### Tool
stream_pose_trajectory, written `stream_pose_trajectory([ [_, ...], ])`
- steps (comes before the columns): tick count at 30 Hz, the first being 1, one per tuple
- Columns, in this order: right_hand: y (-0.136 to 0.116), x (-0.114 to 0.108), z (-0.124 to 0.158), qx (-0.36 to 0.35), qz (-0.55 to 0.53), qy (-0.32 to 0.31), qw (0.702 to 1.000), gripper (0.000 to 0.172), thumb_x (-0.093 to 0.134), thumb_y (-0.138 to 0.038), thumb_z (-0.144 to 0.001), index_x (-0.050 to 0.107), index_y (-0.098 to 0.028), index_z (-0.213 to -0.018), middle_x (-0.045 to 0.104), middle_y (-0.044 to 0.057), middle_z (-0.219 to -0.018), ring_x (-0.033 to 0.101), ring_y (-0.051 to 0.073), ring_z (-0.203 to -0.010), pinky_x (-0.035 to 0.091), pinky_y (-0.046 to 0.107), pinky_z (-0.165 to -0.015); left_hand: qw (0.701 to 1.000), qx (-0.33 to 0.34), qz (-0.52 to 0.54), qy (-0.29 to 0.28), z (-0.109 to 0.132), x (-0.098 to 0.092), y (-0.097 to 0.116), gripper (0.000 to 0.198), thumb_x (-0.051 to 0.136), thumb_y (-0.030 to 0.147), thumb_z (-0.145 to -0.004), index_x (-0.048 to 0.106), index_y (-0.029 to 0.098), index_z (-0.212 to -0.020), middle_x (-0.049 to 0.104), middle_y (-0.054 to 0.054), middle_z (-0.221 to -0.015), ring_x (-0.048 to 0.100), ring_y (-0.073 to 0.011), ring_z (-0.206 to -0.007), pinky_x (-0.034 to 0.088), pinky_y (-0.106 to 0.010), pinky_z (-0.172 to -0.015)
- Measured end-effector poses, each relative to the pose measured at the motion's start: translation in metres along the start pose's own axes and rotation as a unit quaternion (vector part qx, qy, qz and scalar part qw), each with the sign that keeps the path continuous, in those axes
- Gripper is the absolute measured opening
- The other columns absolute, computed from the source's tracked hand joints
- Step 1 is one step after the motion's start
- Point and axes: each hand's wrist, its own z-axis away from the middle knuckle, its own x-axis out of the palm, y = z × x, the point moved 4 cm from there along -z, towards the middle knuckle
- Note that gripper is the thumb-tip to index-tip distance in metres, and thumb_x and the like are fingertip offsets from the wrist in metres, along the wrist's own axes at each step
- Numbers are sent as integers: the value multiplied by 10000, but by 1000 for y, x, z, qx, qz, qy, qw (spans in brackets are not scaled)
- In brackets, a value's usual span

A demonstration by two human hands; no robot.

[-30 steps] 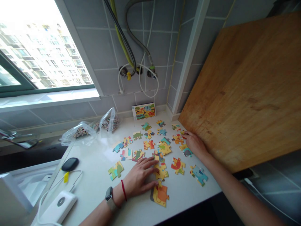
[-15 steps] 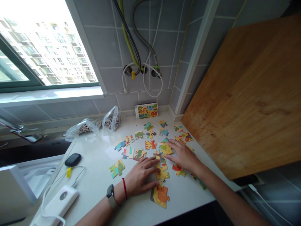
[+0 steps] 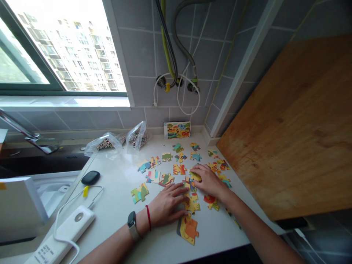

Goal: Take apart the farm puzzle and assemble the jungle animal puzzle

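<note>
My left hand (image 3: pixel 168 204) lies palm down with its fingers spread, the fingertips resting at the left edge of several joined jigsaw pieces (image 3: pixel 193 204). The column ends at the near side in an orange-and-yellow piece (image 3: pixel 189 229), close to my left thumb. Between the thumb and fingers of my right hand (image 3: pixel 210 182) is a yellow-green jigsaw piece (image 3: pixel 195 176), partly covered, at the column's far end. Loose pieces lie around both hands: an orange striped one (image 3: pixel 179 169) beyond, a green one (image 3: pixel 139 193) to the left, and a red-and-yellow one (image 3: pixel 211 202) under my right forearm.
A picture card (image 3: pixel 177 130) leans on the back wall. Clear plastic bags (image 3: pixel 137 137) stand back left. A black mouse-like object (image 3: pixel 90 178) and a white power strip (image 3: pixel 66 236) with cable lie at left, near the sink (image 3: pixel 68 167). A wooden board (image 3: pixel 291 128) rises at right.
My right hand has shifted slightly and closed over the yellow-green piece, covering more of it. My left hand keeps its place on the joined pieces. The camera view has turned a little left.
</note>
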Motion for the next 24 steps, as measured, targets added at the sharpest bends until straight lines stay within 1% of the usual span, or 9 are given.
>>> stream_pose_trajectory([
  [3, 0, -4, -6, -22, 7, -33, 999, 503, 685, -125, -768, 741, -196, -1263, 713, 108, -1260, 613, 285, -1166, 486, 420, -1067, 1000, 5, -1, 10, 1, 2, -1, 402, 611, 518, -991, 663, 253, -1289, 589, -86, -1507, 483, -355, -1447, 399, -551, -1201],
  [6, 2, -5, -10, -52, 1, -78, 996, 551, 695, -112, -722, 737, -228, -1260, 703, 87, -1246, 619, 279, -1154, 488, 419, -1068, 1000, 8, 0, 16, 1, 2, -2, 406, 620, 527, -986, 664, 257, -1286, 590, -82, -1506, 489, -359, -1441, 405, -553, -1193],
  [8, 3, -6, -11, -61, -8, -90, 994, 574, 697, -108, -705, 734, -254, -1259, 695, 76, -1243, 621, 280, -1163, 487, 426, -1074, 1000, 11, 2, 19, 1, 1, -1, 408, 617, 531, -988, 666, 255, -1285, 593, -80, -1504, 491, -362, -1439, 414, -551, -1186],
  [11, 4, -9, -12, -61, -32, -77, 995, 567, 677, -104, -719, 731, -266, -1260, 685, 77, -1245, 621, 277, -1177, 487, 430, -1077, 1000, 16, 2, 25, 1, 0, -1, 407, 615, 532, -990, 668, 249, -1277, 597, -81, -1500, 489, -364, -1440, 419, -550, -1182],
  [15, -4, -14, -26, -61, -73, -33, 995, 463, 669, -154, -779, 737, -238, -1229, 673, 97, -1256, 629, 277, -1200, 475, 442, -1100, 999, 23, -2, 32, 1, 1, -1, 400, 625, 537, -982, 672, 258, -1264, 605, -87, -1489, 484, -360, -1445, 413, -537, -1189],
  [18, -25, -12, -53, -78, -101, -9, 992, 414, 674, -180, -800, 739, -242, -1204, 671, 96, -1263, 636, 269, -1217, 470, 427, -1112, 999, 24, 0, 42, 2, 2, -2, 410, 625, 543, -979, 672, 256, -1267, 612, -93, -1480, 507, -367, -1424, 429, -536, -1174],
  [21, -52, 2, -92, -101, -117, -16, 988, 399, 711, -188, -792, 745, -232, -1187, 673, 94, -1253, 649, 254, -1190, 480, 394, -1095, 998, 28, 8, 63, 2, 2, -2, 403, 616, 545, -981, 680, 251, -1250, 622, -96, -1466, 526, -366, -1406, 432, -527, -1169],
  [22, -59, 8, -107, -98, -115, -16, 988, 394, 720, -187, -791, 748, -225, -1182, 676, 92, -1244, 656, 247, -1174, 480, 381, -1091, 997, 30, 11, 70, 2, 2, -2, 401, 611, 549, -982, 683, 252, -1242, 627, -96, -1460, 527, -364, -1406, 428, -520, -1173],
  [24, -68, 22, -138, -64, -99, -4, 993, 393, 747, -190, -773, 759, -221, -1164, 688, 81, -1220, 667, 240, -1140, 487, 359, -1071, 996, 33, 14, 80, 2, 2, -2, 396, 606, 557, -981, 687, 257, -1227, 638, -92, -1444, 527, -356, -1404, 419, -507, -1179],
])
